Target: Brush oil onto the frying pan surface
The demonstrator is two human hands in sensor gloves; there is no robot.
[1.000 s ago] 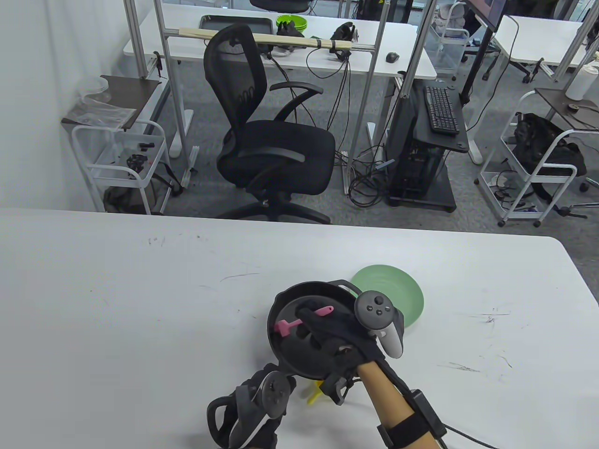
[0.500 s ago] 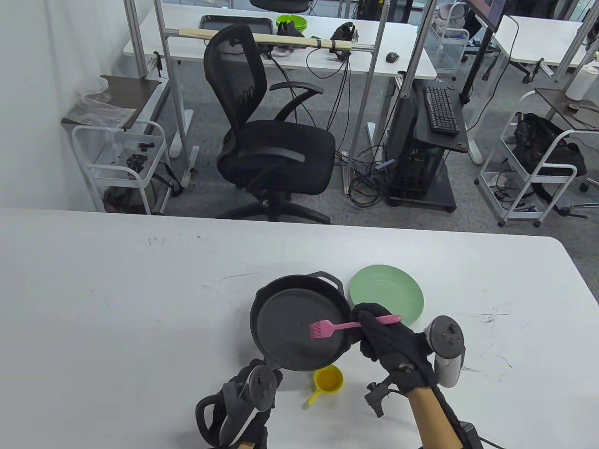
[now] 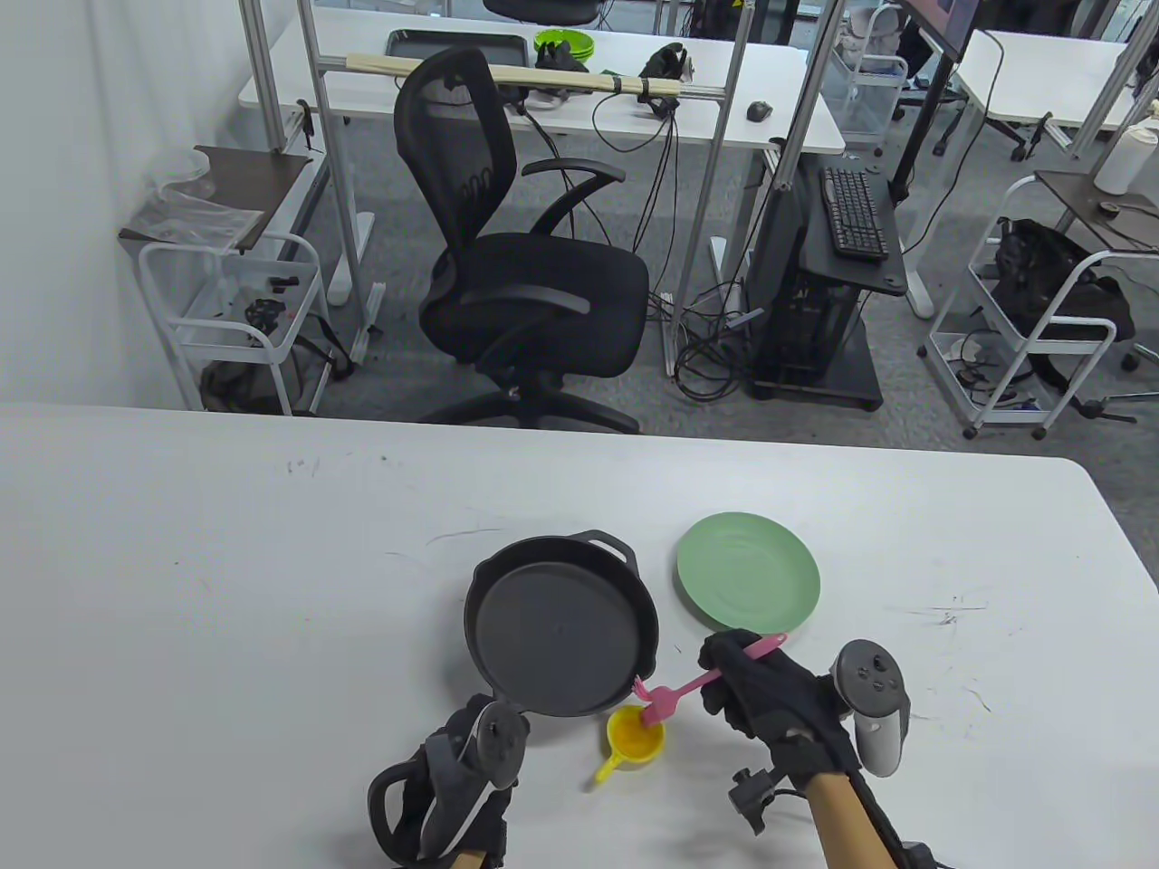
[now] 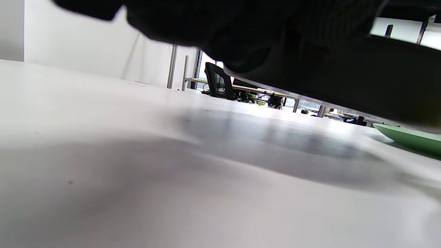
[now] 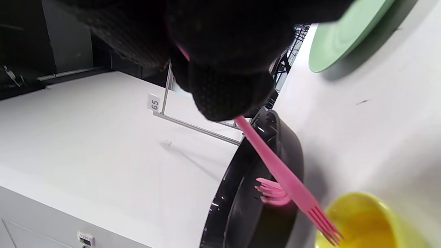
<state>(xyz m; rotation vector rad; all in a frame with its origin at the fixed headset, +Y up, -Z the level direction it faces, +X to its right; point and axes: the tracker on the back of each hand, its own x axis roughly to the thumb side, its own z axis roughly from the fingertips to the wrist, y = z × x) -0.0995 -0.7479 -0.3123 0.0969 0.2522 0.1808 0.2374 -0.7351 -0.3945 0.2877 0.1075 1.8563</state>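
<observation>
Right hand (image 3: 770, 697) gripping pink brush (image 3: 688, 690) over yellow cup (image 3: 636, 735), left hand (image 3: 471, 769) holding frying pan (image 3: 560, 626) handle

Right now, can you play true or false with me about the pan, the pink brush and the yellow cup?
1. The right hand holds the pink brush. True.
2. The brush bristles are at the yellow cup. True.
3. The green plate sits inside the frying pan. False: it lies on the table, beside the pan and apart from it.
4. The yellow cup is on the far side of the pan. False: it is on the near side, by the hands.
5. The left hand is at the pan's near edge. True.
</observation>
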